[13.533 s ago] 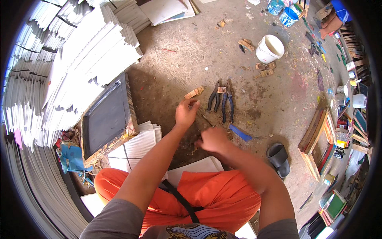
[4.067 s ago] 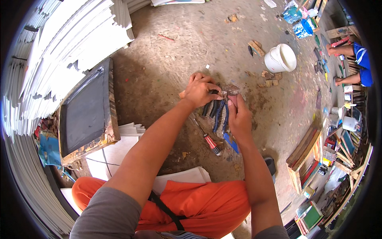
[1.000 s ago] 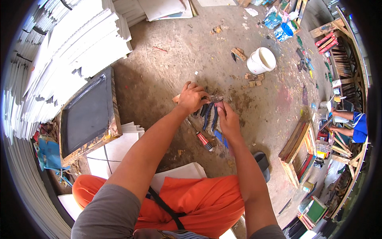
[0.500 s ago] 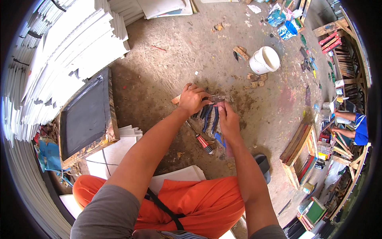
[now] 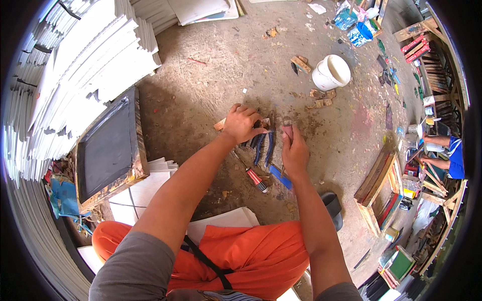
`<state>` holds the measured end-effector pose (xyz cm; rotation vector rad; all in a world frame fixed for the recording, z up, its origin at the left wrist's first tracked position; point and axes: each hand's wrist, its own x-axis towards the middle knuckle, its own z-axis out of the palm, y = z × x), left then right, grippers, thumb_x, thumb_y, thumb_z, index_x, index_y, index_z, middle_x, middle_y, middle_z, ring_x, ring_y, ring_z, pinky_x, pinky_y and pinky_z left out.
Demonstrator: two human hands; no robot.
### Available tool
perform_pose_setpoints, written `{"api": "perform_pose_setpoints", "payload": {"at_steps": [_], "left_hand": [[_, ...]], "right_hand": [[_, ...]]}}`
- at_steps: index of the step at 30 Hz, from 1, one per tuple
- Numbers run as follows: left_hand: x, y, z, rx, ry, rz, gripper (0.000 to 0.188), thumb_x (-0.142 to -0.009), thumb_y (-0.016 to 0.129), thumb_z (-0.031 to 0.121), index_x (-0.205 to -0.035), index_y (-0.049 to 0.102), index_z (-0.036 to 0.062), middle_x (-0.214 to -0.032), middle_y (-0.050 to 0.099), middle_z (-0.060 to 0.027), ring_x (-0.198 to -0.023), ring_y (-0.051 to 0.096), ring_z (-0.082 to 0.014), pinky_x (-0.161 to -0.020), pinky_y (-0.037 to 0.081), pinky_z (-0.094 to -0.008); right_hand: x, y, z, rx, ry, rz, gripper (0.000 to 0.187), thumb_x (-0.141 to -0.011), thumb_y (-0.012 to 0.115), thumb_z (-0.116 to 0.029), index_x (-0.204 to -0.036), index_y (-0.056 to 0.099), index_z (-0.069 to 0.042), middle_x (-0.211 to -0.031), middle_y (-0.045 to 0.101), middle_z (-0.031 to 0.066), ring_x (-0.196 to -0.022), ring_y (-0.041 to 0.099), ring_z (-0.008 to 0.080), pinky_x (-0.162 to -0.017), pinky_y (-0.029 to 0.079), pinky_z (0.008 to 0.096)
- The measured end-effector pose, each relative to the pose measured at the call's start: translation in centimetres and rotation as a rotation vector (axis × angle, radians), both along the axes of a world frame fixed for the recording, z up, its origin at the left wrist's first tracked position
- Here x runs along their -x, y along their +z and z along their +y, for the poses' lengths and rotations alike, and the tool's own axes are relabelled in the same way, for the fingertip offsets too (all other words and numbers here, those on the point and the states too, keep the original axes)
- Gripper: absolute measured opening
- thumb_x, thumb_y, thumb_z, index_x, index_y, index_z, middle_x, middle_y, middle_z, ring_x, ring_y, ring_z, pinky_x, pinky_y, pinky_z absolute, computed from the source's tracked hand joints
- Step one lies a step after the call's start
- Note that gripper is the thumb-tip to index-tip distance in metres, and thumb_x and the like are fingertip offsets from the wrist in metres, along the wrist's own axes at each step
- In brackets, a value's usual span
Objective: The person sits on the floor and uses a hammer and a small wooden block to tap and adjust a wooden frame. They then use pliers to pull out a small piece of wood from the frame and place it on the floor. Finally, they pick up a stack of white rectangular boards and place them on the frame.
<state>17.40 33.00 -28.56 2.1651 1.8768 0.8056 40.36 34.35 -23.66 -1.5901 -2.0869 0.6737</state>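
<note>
My left hand [image 5: 242, 123] is closed at the middle of the floor, fingers curled around something dark that they mostly hide. Just right of it, my right hand [image 5: 295, 150] pinches a dull reddish-brown piece [image 5: 287, 131] with a greyish far end. Between the hands lie pliers with dark blue handles [image 5: 269, 149]. Nearer to me are a screwdriver with a red, white and black handle [image 5: 256, 180] and a flat blue piece [image 5: 280, 176]. A small wood block [image 5: 219, 124] pokes out left of my left hand.
A white bucket [image 5: 324, 75] stands ahead to the right, near wood scraps [image 5: 321, 99]. Tall stacks of white sheets [image 5: 95, 55] and a dark framed panel [image 5: 108, 150] are on the left. Wooden frames [image 5: 379, 190] lie at right; another person's arm [image 5: 437, 163] shows at the far right.
My right hand has moved slightly right, away from my left hand, taking the reddish-brown piece with it. The blue piece on the floor shows more fully now. My left hand stays almost in place.
</note>
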Motion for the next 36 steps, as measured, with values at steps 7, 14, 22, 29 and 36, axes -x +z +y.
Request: {"api": "perform_pose_setpoints", "payload": {"at_steps": [7, 14, 22, 29, 36], "left_hand": [[-1.4, -0.1, 0.7, -0.021, 0.002, 0.007, 0.047, -0.086, 0.078, 0.049, -0.117, 0.071, 0.0149, -0.107, 0.069, -0.0082, -0.106, 0.066, -0.0328, -0.104, 0.046, -0.0484], [-1.2, 1.1, -0.3, 0.403, 0.266, -1.267, 0.043, -0.104, 0.067, 0.037, -0.137, 0.064, 0.0100, -0.099, 0.068, -0.0051, -0.085, 0.063, -0.0160, -0.083, 0.054, -0.0333], [2.8, 10.0, -7.4, 0.535, 0.115, -1.978, 0.040, -0.113, 0.048, 0.036, -0.141, 0.059, 0.0089, -0.095, 0.068, -0.0033, -0.081, 0.066, -0.0150, -0.081, 0.055, -0.0307], [5.8, 15.1, -13.3, 0.474, 0.075, -1.974, 0.040, -0.114, 0.044, 0.033, -0.141, 0.058, 0.0064, -0.093, 0.067, -0.0049, -0.082, 0.065, -0.0171, -0.086, 0.055, -0.0349], [6.6, 21.7, -19.3, 0.439, 0.117, -1.801, 0.041, -0.114, 0.044, 0.031, -0.139, 0.059, 0.0032, -0.093, 0.066, -0.0064, -0.087, 0.063, -0.0177, -0.088, 0.053, -0.0362]], "right_hand": [[-2.4, -0.2, -0.1, -0.144, 0.020, -0.482, 0.048, -0.097, 0.069, -0.028, -0.141, 0.057, -0.010, -0.118, 0.063, 0.0193, -0.105, 0.066, 0.0438, -0.086, 0.054, 0.0543], [5.1, 0.8, -3.4, 0.240, 0.002, -0.343, 0.059, -0.096, 0.071, -0.035, -0.139, 0.048, 0.000, -0.124, 0.060, 0.0263, -0.119, 0.062, 0.0449, -0.092, 0.054, 0.0546], [7.0, -5.9, -2.7, 0.294, -0.262, -0.082, 0.045, -0.092, 0.077, -0.034, -0.115, 0.063, 0.001, -0.104, 0.071, 0.0244, -0.100, 0.071, 0.0423, -0.083, 0.054, 0.0515], [7.1, -1.7, -3.8, 0.651, -0.346, 0.601, 0.032, -0.098, 0.073, -0.032, -0.104, 0.074, -0.001, -0.073, 0.058, 0.0030, -0.066, 0.061, 0.0165, -0.052, 0.050, 0.0350], [5.2, 13.3, -12.3, 0.654, 0.273, 0.783, 0.034, -0.106, 0.063, -0.029, -0.121, 0.070, 0.001, -0.075, 0.053, -0.0052, -0.061, 0.048, 0.0055, -0.057, 0.048, 0.0238]]}}
